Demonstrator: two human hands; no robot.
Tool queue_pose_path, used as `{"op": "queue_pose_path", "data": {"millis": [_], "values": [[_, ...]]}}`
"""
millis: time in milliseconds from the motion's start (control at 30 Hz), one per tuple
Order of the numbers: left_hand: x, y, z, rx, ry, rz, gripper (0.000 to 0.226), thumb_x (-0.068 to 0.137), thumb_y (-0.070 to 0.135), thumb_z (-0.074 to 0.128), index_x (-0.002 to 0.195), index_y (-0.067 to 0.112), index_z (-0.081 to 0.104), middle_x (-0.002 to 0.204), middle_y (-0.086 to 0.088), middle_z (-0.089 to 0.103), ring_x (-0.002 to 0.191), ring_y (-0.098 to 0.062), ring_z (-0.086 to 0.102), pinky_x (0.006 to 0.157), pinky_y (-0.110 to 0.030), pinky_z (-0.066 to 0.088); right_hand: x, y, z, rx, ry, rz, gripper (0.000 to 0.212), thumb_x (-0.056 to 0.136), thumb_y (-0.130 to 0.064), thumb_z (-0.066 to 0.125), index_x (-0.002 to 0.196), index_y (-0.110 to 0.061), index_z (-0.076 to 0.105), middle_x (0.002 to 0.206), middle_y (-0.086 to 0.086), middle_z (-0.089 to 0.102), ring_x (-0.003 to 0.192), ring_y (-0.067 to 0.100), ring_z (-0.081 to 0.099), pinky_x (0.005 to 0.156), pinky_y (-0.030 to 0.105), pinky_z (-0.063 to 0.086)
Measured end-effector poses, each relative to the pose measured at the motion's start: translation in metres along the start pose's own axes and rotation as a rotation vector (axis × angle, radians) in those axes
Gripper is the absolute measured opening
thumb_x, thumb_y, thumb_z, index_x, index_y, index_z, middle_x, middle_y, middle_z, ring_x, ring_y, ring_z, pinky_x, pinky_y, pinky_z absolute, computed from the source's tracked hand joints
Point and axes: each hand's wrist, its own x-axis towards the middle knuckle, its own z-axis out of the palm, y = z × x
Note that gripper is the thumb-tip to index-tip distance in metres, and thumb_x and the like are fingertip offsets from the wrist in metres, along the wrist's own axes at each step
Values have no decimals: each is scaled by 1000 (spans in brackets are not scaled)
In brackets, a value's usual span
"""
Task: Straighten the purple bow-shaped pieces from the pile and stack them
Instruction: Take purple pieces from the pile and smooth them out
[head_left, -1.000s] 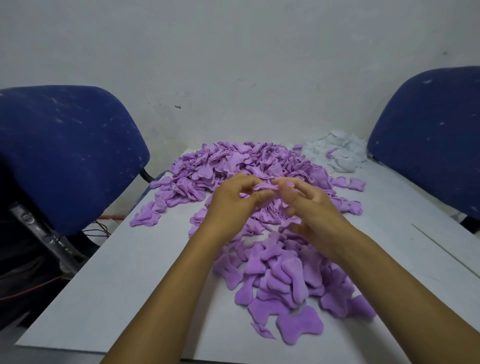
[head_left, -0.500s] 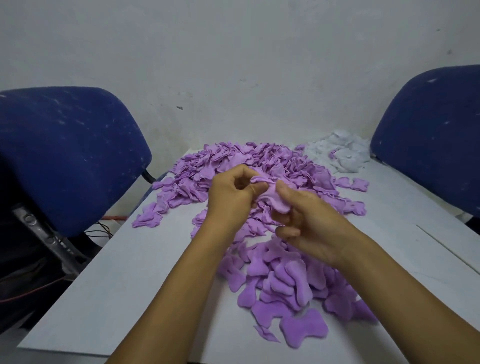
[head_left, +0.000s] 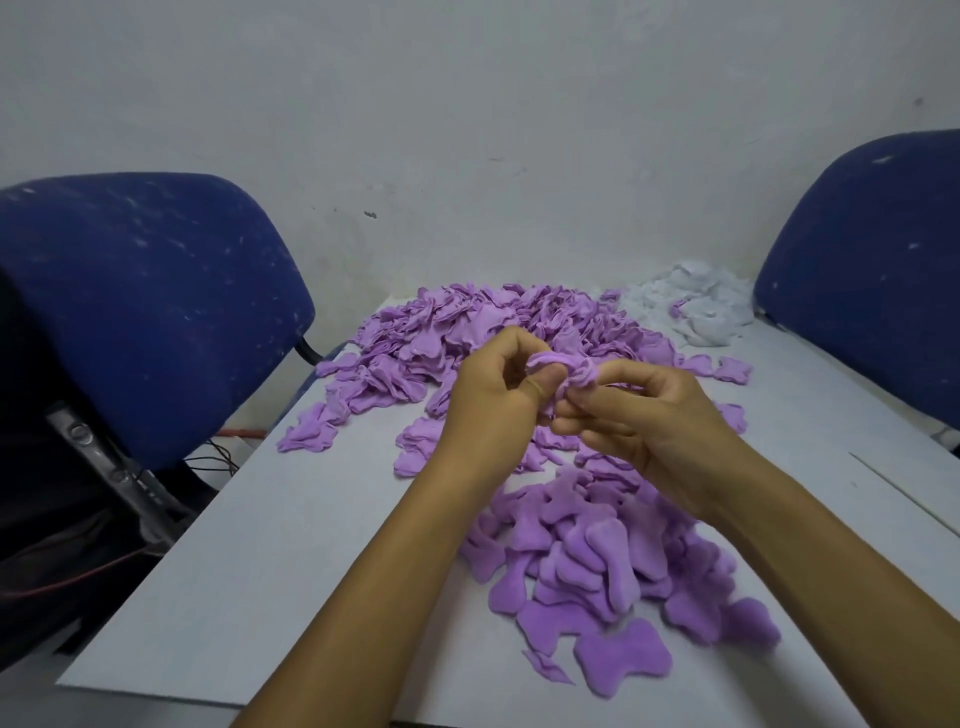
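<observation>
A big pile of crumpled purple bow-shaped pieces (head_left: 483, 322) covers the far middle of the white table (head_left: 270, 571). Nearer to me lies a loose heap of flattened purple pieces (head_left: 602, 561), overlapping one another. Both hands are raised above the table between the two heaps. My left hand (head_left: 488, 400) and my right hand (head_left: 649, 415) together pinch one folded purple piece (head_left: 566, 366) between thumbs and fingertips. The piece is bunched up; part of it is hidden by my fingers.
A small heap of white pieces (head_left: 691, 306) lies at the table's far right. Blue chair backs stand on the left (head_left: 145, 312) and on the right (head_left: 872, 270). A wall rises behind the table. Cables lie on the floor at left.
Both hands have lifted a little and drawn closer together. The piece that was spread between them is now bunched up in my fingertips.
</observation>
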Motion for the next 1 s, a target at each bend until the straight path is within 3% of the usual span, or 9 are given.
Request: {"op": "queue_pose_path", "data": {"millis": [100, 167, 267, 400, 567, 667, 767, 900, 1000], "values": [[-2, 1, 0, 43, -7, 22, 12, 91, 2, 59, 81, 6, 55, 73, -16, 55, 68, -19, 49, 64, -44, 47, -1, -1, 7, -75, 73, 16, 24, 80, -14, 75, 59, -20, 66, 62, 11, 67, 58, 22, 70, 51, 21, 53], [-3, -1, 3, 81, -11, 27, 20, 87, 1, 60, 75, 15, 56, 69, -7, 56, 66, -23, 50, 65, -43, 47, 0, 3, 8, -178, 158, 43, 32, 83, -8, 68, 55, -19, 59, 50, 6, 55, 48, 18, 61, 50, 25, 47], [-8, -5, 8, 103, 33, -7, 26, 83, 0, 61, 68, 20, 53, 69, -7, 61, 71, -37, 59, 73, -54, 53, 1, 9, 13, -214, 255, 79, 33, 82, -6, 64, 52, -16, 52, 51, 9, 47, 39, 16, 48, 46, 23, 35], [-8, -5, 12, 49, 113, -37, 38, 85, -4, 62, 61, 23, 52, 59, 4, 59, 62, -21, 54, 65, -49, 52, 1, 10, 18, -240, 334, 2, 33, 81, -5, 65, 52, -13, 50, 53, 12, 45, 38, 17, 41, 39, 21, 30], [-4, 7, 17, 7, 87, 16, 34, 86, -3, 62, 63, 19, 52, 57, 6, 52, 58, -15, 44, 57, -35, 40, -2, 1, 12, -44, 336, -78, 43, 84, -2, 59, 46, -20, 49, 42, 2, 34, 39, 16, 34, 44, 26, 31], [-5, 11, 23, 4, 68, 19, 31, 86, -4, 63, 65, 16, 51, 58, 1, 50, 59, -16, 42, 58, -35, 38, -4, 2, 10, -13, 369, -70, 45, 83, -2, 58, 44, -21, 48, 41, 1, 33, 38, 16, 32, 44, 26, 28], [-7, 14, 26, -22, 81, -10, 30, 86, -5, 63, 65, 12, 51, 60, -4, 52, 57, -17, 44, 57, -32, 40, 0, 6, 12, -147, 445, -108, 38, 82, -4, 63, 49, -19, 50, 42, 1, 40, 40, 16, 35, 44, 25, 31], [-11, 17, 26, 19, 8, 50, 29, 83, -5, 64, 63, 10, 49, 63, -21, 52, 59, -20, 45, 55, -40, 41, 9, 13, 10, -548, 615, -227, 31, 75, 2, 61, 54, -15, 46, 52, 6, 48, 53, 20, 43, 53, 40, 40], [-13, 16, 28, 112, -35, 113, 30, 82, -2, 67, 62, 14, 51, 61, -12, 56, 59, -17, 49, 58, -44, 48, 13, 15, 6, -707, 631, -270, 30, 72, 6, 57, 56, -15, 42, 52, 1, 46, 53, 15, 39, 50, 36, 34]]}}
